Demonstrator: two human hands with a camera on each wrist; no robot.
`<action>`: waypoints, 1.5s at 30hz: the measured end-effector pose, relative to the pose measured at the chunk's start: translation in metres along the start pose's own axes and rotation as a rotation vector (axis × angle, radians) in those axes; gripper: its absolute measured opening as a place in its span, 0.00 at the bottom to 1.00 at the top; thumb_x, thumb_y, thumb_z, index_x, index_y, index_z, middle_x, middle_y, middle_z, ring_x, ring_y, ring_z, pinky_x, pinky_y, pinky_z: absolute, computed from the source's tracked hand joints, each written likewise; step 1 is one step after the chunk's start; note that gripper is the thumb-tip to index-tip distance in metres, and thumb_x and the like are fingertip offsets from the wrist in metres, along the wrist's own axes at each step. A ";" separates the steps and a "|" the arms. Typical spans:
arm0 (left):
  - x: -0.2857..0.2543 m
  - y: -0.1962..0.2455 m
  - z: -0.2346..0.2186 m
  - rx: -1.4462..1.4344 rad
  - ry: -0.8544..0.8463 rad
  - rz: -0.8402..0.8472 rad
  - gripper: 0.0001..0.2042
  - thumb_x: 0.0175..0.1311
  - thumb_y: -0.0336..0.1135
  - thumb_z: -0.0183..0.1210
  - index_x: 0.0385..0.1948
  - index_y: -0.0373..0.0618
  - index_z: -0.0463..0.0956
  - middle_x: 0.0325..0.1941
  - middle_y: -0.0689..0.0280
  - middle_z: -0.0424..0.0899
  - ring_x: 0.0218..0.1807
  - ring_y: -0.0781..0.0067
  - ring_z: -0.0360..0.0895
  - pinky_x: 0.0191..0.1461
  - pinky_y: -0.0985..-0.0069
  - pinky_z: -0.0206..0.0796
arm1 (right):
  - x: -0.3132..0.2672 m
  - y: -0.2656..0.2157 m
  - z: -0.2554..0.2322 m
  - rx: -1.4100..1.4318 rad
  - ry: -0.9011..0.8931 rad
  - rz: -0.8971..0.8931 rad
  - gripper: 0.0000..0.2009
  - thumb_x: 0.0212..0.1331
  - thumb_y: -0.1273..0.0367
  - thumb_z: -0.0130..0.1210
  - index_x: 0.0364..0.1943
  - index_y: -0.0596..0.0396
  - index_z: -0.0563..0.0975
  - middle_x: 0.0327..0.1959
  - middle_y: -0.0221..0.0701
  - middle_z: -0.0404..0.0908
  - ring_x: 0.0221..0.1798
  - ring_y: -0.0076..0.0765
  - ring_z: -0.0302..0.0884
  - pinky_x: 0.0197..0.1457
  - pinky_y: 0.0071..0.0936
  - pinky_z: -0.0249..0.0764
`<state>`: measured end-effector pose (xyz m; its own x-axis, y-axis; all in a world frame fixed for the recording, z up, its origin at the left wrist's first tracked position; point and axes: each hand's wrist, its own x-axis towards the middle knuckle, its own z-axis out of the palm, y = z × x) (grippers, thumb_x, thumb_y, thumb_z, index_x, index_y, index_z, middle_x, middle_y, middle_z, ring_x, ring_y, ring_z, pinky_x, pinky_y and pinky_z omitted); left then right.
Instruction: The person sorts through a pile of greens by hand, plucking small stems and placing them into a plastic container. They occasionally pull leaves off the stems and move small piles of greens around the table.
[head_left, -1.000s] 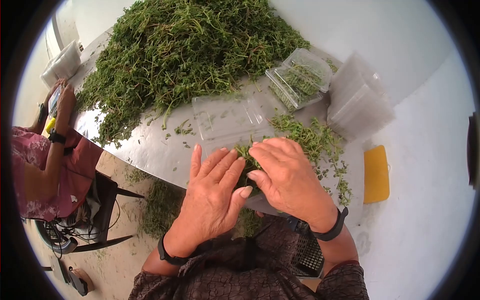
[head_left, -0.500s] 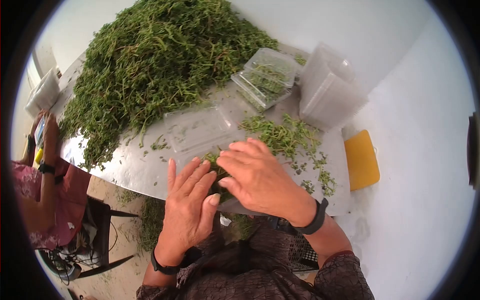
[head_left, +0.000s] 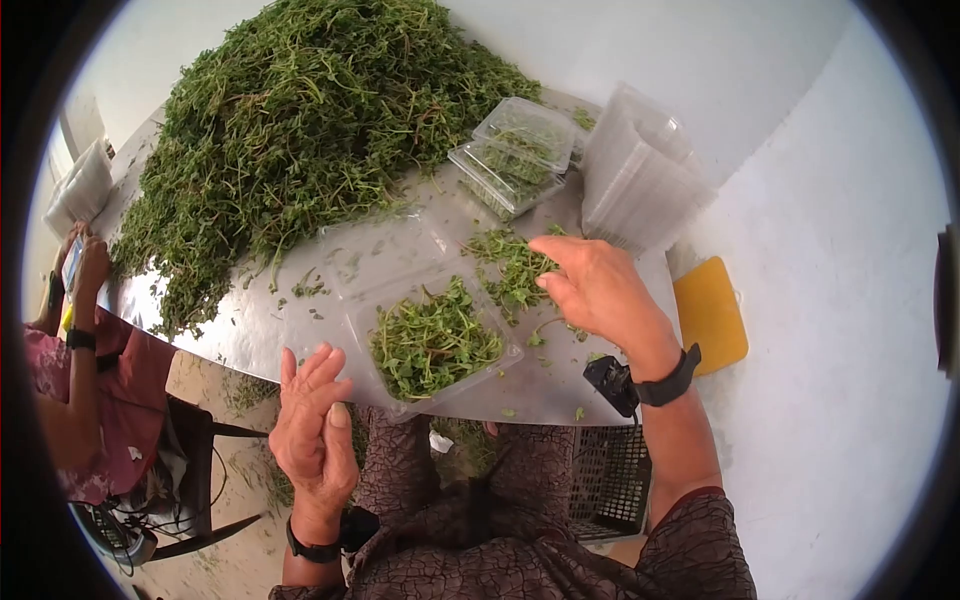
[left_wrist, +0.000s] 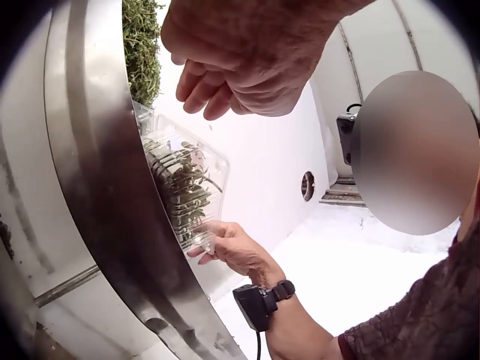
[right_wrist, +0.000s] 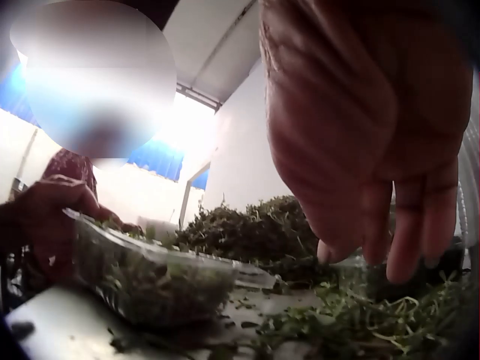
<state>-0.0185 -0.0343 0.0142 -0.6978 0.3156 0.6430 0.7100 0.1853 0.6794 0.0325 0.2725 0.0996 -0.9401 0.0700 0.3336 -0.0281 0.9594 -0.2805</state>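
A clear plastic clamshell box (head_left: 436, 340) filled with leafy green sprigs lies near the table's front edge, its lid (head_left: 385, 250) folded back toward the heap. My left hand (head_left: 313, 425) is beside the box's left front corner, fingers loosely bent and holding nothing. To the right of the box, my right hand (head_left: 605, 290) reaches over a small loose pile of sprigs (head_left: 508, 268). In the right wrist view its fingers (right_wrist: 409, 232) point down at that pile, with no sprigs visible between them.
A large heap of greens (head_left: 310, 130) covers the back left of the metal table (head_left: 240, 335). Filled clamshells (head_left: 515, 160) and a stack of nested clamshells (head_left: 645, 175) stand at the back right. A yellow board (head_left: 710, 315) leans by the wall. Another person's hand (head_left: 92, 262) is at far left.
Both hands have parted from over the box, uncovering the greens inside. My right hand went right to the loose pile, and my left drew back to the left.
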 end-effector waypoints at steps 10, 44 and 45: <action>-0.003 0.004 0.004 -0.021 -0.024 0.004 0.04 0.61 0.23 0.56 0.34 0.38 0.79 0.47 0.54 0.86 0.58 0.52 0.80 0.74 0.44 0.48 | 0.014 0.021 0.028 -0.222 -0.221 0.148 0.16 0.53 0.73 0.58 0.48 0.58 0.80 0.44 0.47 0.82 0.48 0.57 0.79 0.53 0.45 0.74; 0.000 0.012 0.002 0.012 -0.002 0.017 0.04 0.60 0.19 0.55 0.31 0.38 0.78 0.42 0.56 0.87 0.54 0.54 0.82 0.73 0.44 0.51 | 0.000 0.035 0.023 -0.145 -0.173 0.264 0.04 0.44 0.73 0.58 0.26 0.57 0.80 0.28 0.48 0.80 0.36 0.59 0.78 0.40 0.48 0.74; 0.000 0.012 0.002 0.007 -0.003 0.015 0.04 0.60 0.20 0.55 0.31 0.38 0.78 0.42 0.56 0.87 0.54 0.55 0.82 0.73 0.44 0.51 | -0.001 0.040 0.026 -0.147 -0.173 0.263 0.04 0.44 0.73 0.58 0.26 0.57 0.80 0.28 0.48 0.80 0.36 0.59 0.78 0.40 0.48 0.74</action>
<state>-0.0096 -0.0306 0.0214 -0.6869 0.3212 0.6520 0.7209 0.1873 0.6672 0.0232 0.3039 0.0652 -0.9526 0.2852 0.1061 0.2605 0.9446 -0.1999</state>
